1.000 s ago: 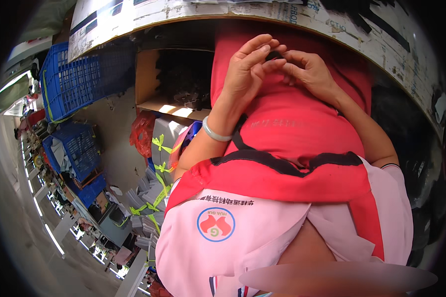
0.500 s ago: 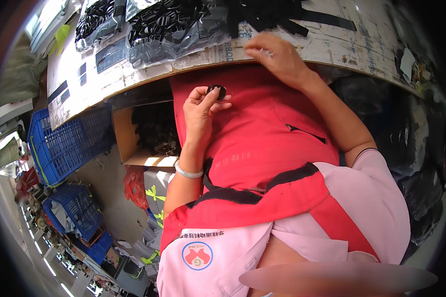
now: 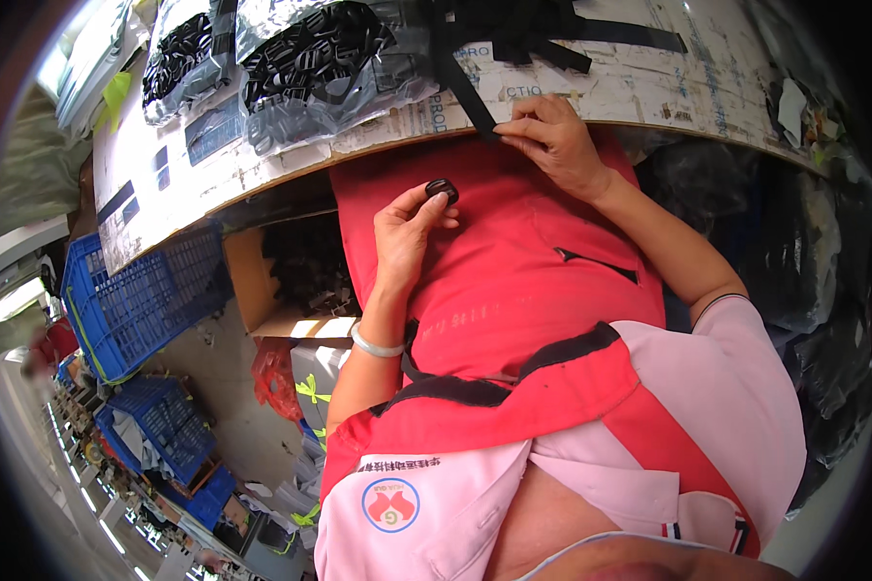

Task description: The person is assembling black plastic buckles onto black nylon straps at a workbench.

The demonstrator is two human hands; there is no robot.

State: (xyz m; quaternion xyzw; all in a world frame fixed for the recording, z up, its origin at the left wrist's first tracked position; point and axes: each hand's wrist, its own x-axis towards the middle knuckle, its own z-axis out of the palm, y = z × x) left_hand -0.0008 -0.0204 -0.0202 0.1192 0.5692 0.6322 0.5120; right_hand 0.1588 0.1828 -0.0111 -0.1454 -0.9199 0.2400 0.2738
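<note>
Workshop seen, blue crates point(image 3: 140, 300) at left; cardboard-covered worktable point(image 3: 649, 92) across top, bags of black parts point(image 3: 310, 63) on it. Small black buckle point(image 3: 442, 189) pinched between thumb and fingertips of left hand point(image 3: 407, 237), held below table's near edge. Black strap point(image 3: 465, 92) end pinched shut by right hand point(image 3: 552, 145) at near edge. Strap's long axis runs away from the near edge, free end pointing toward person. Step judged: strap and buckle being readied for threading. Next move calls for strap end aligned with buckle slot.

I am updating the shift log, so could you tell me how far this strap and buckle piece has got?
Done: left hand has picked a small black buckle; right hand pinches the end of a black strap at the bench edge. In hand: bringing the two together. Left: buckle and strap are apart, nothing threaded; bags of black parts remain.
</note>
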